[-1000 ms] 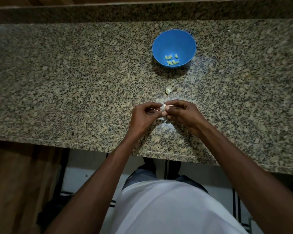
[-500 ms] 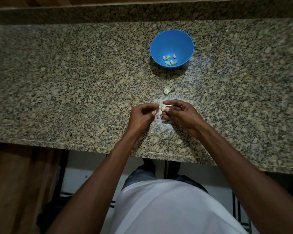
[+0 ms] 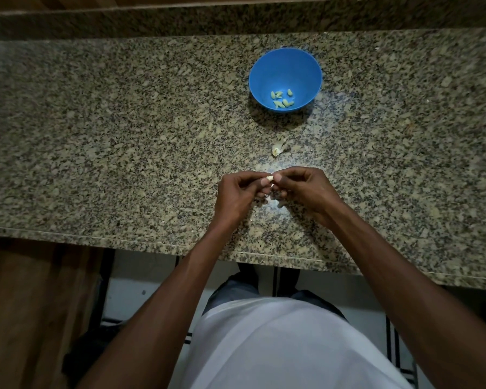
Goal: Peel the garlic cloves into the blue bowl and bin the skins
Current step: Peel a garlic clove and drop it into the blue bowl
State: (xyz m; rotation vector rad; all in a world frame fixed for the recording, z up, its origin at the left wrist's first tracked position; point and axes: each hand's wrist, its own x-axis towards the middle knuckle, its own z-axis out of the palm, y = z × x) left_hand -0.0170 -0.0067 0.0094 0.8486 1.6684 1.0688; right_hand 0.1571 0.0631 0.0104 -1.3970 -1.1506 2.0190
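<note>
Fingertips (image 3: pixel 265 181) of both hands pinch one garlic clove (image 3: pixel 270 178) between them: left hand (image 3: pixel 237 192) and right hand (image 3: pixel 306 189) curled, knuckles nearly touching, above the granite counter (image 3: pixel 124 136). Just beyond the fingers lies a loose clove (image 3: pixel 277 148). Farther beyond, blue bowl (image 3: pixel 306 68) holding several peeled cloves (image 3: pixel 282 99)

A speckled granite desk (image 3: pixel 101 141) in tan, grey and black spans the view, with a raised granite ledge (image 3: pixel 180 19) along its 12 o'clock edge and a strip of wood (image 3: pixel 68 0) behind that. Light glares off the stone near the centre. At 7 o'clock stands a brown wooden panel (image 3: pixel 26 304); at 6 o'clock lies a pale tiled floor (image 3: pixel 141 290) with dark lines.
</note>
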